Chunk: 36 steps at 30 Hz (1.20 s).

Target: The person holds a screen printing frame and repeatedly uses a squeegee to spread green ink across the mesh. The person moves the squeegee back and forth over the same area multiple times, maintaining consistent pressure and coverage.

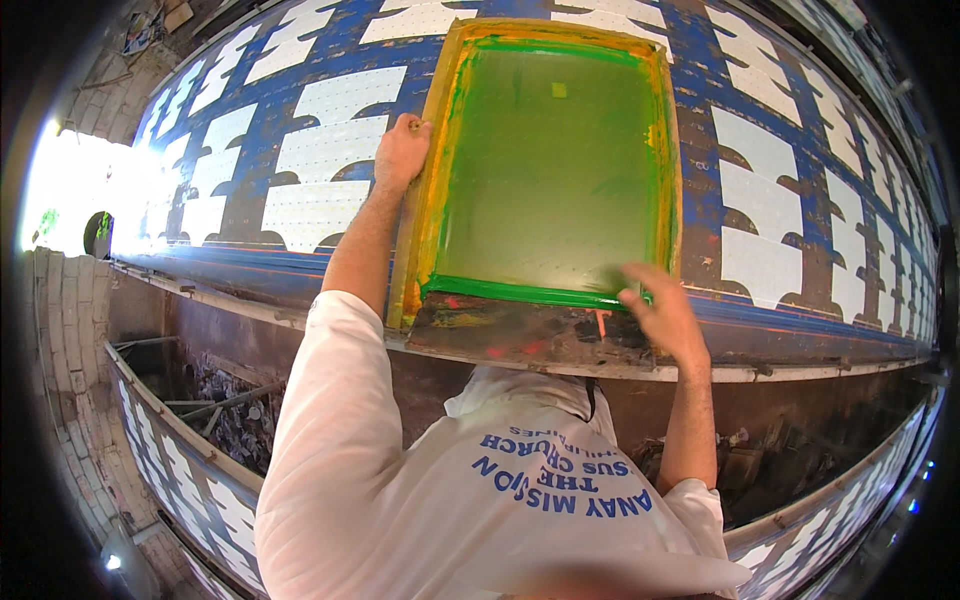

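A screen-printing frame (668, 150) with a yellow-orange, paint-smeared border lies on the long table before me. Its green, translucent mesh (550, 170) carries a small yellowish square near the top. Bright green ink (520, 292) runs along the lower inside edge. My left hand (402, 153) is closed on the frame's left side, toward the upper part. Over the lower right corner of the mesh is my right hand (668, 318), its fingertips smeared by motion. A dark blur sits at those fingertips, and I cannot tell whether they hold anything.
White cut pieces (330, 150) lie in rows on the blue, stained tabletop (260, 180), left and right of the frame. A rail (790, 372) edges the table's near side. Behind me stands another table with white pieces (180, 450). Brick wall (70, 340) is at left.
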Each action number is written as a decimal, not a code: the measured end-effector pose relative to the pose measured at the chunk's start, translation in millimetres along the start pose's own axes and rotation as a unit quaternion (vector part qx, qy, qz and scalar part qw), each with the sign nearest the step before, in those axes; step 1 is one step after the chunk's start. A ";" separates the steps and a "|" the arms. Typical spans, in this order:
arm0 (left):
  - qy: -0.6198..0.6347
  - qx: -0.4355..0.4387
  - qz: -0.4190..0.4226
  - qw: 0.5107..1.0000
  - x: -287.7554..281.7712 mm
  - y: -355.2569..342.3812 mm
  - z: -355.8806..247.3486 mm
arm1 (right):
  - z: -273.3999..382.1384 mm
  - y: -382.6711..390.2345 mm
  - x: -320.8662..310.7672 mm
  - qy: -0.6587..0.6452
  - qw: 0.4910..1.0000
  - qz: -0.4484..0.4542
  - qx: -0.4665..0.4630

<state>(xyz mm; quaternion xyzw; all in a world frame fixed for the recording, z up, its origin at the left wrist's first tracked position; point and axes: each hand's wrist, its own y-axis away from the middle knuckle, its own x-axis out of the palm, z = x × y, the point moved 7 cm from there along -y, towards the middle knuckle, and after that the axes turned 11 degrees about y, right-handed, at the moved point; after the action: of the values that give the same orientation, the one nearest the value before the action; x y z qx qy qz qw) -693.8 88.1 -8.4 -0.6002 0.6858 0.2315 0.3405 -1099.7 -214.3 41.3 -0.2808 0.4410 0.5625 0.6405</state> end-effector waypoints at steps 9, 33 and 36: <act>-0.013 -0.005 -0.010 1.000 -0.1 -2.9 0.9 | -106.5 -17.2 8.4 -0.041 0.979 -0.108 0.170; 0.072 0.025 0.042 0.996 14.4 -23.6 -8.0 | -123.4 -19.1 -63.9 -0.001 0.986 -0.122 0.113; 0.045 0.045 0.045 0.997 42.4 -13.9 -69.3 | -180.6 -5.6 -91.3 -0.012 0.982 -0.141 0.123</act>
<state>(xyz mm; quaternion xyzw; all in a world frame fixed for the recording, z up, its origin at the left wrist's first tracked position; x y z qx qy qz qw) -695.3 7.1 7.1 -0.5623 0.7365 0.1883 0.3254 -1137.3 -413.2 39.0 -0.2522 0.4552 0.4114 0.7483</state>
